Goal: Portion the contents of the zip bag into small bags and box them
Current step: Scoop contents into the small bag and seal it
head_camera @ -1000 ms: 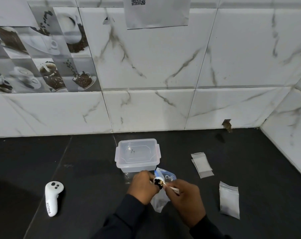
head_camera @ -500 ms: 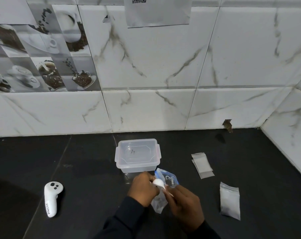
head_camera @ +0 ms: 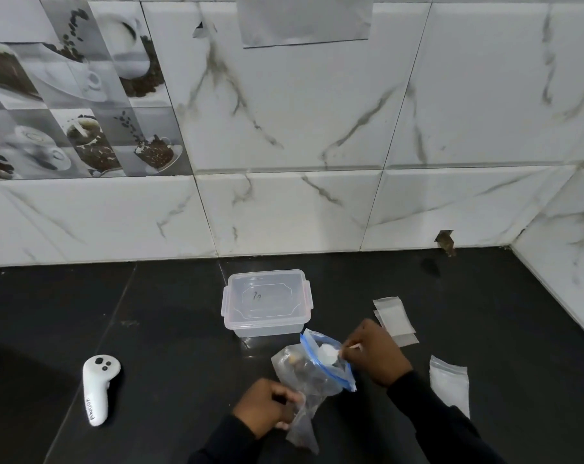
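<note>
A clear zip bag with a blue zip strip and dark contents lies tilted on the black counter, its mouth facing up and right. My left hand grips the bag's lower part. My right hand pinches the handle of a small white spoon, whose bowl sits in the bag's mouth. A clear plastic box with its lid on stands just behind the bag. Two empty small bags lie stacked to the right, and another small bag lies nearer to me on the right.
A white hand controller lies on the counter at the left. White marble-look tiled walls close off the back and the right side. A sheet of paper is stuck on the back wall.
My hands have moved apart: the left slid down the bag toward me, the right moved up and right with the spoon. The bag now lies opened out between them.
</note>
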A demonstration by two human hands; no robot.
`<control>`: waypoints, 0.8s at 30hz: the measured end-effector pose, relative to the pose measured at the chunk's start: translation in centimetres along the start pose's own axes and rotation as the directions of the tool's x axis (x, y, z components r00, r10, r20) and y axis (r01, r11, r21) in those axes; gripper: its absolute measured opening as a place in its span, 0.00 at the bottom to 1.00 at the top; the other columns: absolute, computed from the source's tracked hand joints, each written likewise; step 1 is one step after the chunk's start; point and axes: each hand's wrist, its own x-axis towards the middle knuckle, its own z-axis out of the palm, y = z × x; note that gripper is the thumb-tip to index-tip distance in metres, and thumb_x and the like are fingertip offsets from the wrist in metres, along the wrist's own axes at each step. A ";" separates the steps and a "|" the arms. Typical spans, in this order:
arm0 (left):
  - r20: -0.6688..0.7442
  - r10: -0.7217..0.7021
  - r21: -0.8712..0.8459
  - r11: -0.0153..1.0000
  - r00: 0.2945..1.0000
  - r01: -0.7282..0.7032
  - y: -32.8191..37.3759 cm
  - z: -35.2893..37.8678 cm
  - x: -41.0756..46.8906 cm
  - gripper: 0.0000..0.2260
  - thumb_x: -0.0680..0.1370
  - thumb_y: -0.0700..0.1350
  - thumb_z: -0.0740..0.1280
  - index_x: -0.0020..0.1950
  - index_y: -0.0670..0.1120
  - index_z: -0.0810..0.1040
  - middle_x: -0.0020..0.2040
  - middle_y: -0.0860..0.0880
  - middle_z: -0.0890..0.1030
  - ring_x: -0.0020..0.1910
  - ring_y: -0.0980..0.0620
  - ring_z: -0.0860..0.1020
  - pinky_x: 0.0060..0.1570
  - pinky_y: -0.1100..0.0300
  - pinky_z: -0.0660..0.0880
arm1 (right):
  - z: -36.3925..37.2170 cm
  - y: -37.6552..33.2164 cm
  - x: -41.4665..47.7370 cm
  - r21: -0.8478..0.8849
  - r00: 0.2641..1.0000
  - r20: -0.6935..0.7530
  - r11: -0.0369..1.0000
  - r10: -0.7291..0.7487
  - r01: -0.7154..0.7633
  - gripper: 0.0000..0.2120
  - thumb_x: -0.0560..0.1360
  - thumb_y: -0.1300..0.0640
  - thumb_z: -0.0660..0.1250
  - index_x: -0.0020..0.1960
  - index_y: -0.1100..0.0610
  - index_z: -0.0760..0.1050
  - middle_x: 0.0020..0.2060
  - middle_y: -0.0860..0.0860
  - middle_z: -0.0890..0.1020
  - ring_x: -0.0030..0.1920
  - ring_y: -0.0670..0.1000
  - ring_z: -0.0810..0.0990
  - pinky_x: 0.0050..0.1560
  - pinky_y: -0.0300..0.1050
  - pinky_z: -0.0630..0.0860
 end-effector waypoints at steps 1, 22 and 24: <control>0.006 -0.008 -0.024 1.000 1.000 0.008 -0.1 0.4 0.4 0.12 0.72 0.26 0.66 0.49 0.37 0.85 0.39 0.49 0.85 0.28 0.57 0.78 0.33 0.64 0.76 | 0.7 -0.3 0.6 -0.070 1.000 0.026 0.997 -0.007 0.009 0.05 0.73 0.50 0.71 0.39 0.49 0.82 0.52 0.44 0.75 0.55 0.44 0.72 0.59 0.42 0.72; -0.113 0.269 0.438 0.878 0.956 -0.195 1.1 -2.5 5.3 0.10 0.70 0.36 0.70 0.44 0.50 0.85 0.66 0.58 0.72 0.52 0.64 0.78 0.55 0.72 0.74 | 3.7 -1.9 5.7 -0.316 0.951 0.309 0.941 -0.022 0.125 0.10 0.77 0.57 0.63 0.52 0.61 0.79 0.50 0.57 0.82 0.50 0.57 0.82 0.55 0.50 0.79; -0.076 0.229 0.452 0.875 0.971 -0.171 1.5 -2.4 6.0 0.15 0.69 0.35 0.70 0.54 0.44 0.83 0.66 0.55 0.74 0.50 0.62 0.79 0.54 0.65 0.77 | 3.8 -2.2 5.7 -0.317 0.954 0.295 0.938 -0.041 0.138 0.10 0.77 0.57 0.63 0.54 0.60 0.78 0.50 0.57 0.82 0.48 0.56 0.81 0.53 0.49 0.79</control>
